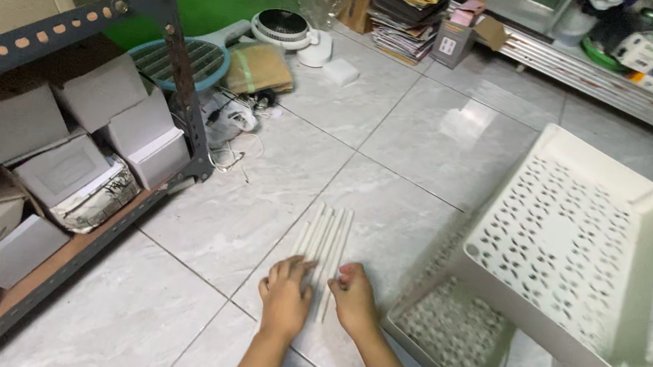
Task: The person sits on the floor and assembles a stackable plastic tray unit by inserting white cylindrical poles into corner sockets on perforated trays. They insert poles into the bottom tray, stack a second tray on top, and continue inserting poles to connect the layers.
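Rods (pixel 324 240), white, laid side by side on floor tiles (pixel 232 230), centre frame. Near ends are pressed by left hand (pixel 285 295), flat and open; one rod is pinched by right hand (pixel 353 294). Risk: rods rolled apart by uneven push, or struck by tilted rack (pixel 565 248) at 3 o'clock.

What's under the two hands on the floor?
A row of white tubes lying side by side on the grey floor tiles. The left hand and right hand press on their near ends, so those ends are covered; only the far lengths show.
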